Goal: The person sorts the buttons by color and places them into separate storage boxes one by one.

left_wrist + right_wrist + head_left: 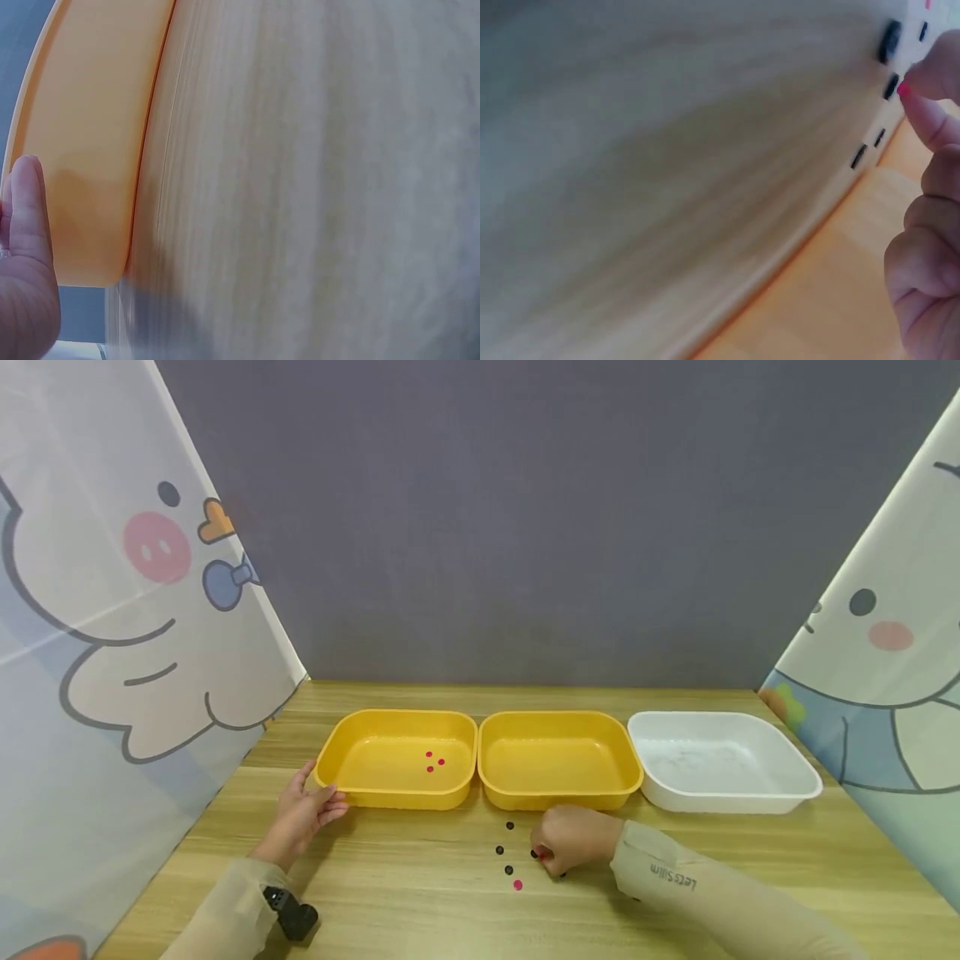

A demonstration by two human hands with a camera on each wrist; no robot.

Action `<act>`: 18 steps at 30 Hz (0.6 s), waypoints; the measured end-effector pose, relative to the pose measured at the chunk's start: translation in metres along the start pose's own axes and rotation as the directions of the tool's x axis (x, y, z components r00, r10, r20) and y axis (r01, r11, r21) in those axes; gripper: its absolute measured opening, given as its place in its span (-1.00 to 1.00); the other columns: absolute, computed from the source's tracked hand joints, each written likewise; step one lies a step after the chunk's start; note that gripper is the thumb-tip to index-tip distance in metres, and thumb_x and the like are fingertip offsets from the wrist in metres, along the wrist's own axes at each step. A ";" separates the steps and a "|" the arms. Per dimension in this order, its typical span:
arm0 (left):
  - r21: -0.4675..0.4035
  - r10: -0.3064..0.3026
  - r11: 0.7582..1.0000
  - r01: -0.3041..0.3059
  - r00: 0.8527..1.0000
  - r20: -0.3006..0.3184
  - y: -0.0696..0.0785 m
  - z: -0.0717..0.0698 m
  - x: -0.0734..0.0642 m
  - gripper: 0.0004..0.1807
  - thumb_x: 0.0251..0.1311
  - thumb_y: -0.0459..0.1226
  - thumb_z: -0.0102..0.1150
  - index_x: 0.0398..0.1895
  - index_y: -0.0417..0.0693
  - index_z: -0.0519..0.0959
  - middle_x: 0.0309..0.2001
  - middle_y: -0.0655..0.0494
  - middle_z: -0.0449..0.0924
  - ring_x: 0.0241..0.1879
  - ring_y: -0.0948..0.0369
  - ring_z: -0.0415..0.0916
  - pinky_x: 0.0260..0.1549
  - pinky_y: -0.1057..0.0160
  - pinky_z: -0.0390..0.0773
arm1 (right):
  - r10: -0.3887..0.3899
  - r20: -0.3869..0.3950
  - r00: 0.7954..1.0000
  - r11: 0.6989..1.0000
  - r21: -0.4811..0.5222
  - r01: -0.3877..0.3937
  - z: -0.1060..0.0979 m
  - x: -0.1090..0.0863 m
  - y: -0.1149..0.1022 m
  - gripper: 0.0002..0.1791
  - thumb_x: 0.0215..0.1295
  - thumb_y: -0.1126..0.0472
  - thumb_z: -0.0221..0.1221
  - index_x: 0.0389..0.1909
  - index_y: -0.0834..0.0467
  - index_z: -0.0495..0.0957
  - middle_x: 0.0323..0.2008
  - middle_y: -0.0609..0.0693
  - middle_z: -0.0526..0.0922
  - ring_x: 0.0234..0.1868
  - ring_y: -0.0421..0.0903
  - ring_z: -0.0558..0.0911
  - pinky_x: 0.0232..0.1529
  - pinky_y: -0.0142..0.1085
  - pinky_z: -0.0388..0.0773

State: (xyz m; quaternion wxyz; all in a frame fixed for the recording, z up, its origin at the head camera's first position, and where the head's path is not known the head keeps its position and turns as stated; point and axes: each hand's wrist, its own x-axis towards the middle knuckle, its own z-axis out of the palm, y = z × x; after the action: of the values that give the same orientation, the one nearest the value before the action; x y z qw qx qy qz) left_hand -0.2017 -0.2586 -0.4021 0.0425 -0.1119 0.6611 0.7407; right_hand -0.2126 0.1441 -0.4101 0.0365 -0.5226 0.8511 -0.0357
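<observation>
My left hand [298, 814] grips the near left corner of the left yellow tray [397, 799], with fingers against its outer wall. In the left wrist view one finger [28, 210] lies along the tray's orange-looking side. Three small red discs [441, 762] lie inside that tray. My right hand [573, 839] is low over the table in front of the middle yellow tray [558, 800]. Its thumb and index finger pinch a small red disc [904, 89]. Several black discs [499, 850] and another red disc [517, 885] lie on the table around that hand.
A white tray [731, 803] stands right of the two yellow ones, all three in a row. The wooden table [420, 893] meets a grey back panel [525, 527]. Cartoon-printed sheets [90, 602] hang at both sides.
</observation>
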 end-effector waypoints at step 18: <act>-0.089 -0.058 0.994 0.060 0.998 0.030 0.008 0.001 0.002 -0.10 0.40 -0.52 -0.19 0.49 0.06 -0.55 -0.56 0.11 0.58 -0.53 0.30 0.61 -0.39 0.35 0.67 | -0.033 -0.144 0.989 0.999 0.008 0.035 -0.030 0.003 0.007 -0.95 -0.04 0.22 0.30 -0.50 0.03 0.65 -0.57 -0.26 0.58 -0.59 -0.45 0.36 -0.48 -0.63 0.41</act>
State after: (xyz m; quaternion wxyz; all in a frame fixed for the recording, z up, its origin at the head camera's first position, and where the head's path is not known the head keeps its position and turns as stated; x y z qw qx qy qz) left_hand -0.2058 -0.2585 -0.3948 0.0684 -0.1231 0.6228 0.7696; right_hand -0.2228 0.1448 -0.3810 -0.0227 -0.5329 0.8423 -0.0782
